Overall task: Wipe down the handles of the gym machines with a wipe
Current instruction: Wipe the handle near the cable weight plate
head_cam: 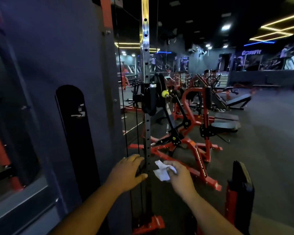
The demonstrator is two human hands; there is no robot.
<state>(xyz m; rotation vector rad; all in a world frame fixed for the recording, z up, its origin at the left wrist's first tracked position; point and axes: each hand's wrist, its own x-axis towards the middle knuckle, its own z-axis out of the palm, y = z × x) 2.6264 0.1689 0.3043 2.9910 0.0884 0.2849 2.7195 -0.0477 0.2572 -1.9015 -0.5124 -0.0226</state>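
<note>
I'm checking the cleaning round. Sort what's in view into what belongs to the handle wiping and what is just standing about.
Belongs to the job:
- white wipe, pinched in the right hand
- black handle by the cable column, gripped by the left hand

Just standing about:
- red plate-loaded machine
- black bench
- yellow knob

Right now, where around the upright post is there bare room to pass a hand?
Free: the gap right of the perforated post, where the right hand holds the wipe, bordered by the red machine frame. Crowded: left of the post, where cables run close and the left hand grips.
</note>
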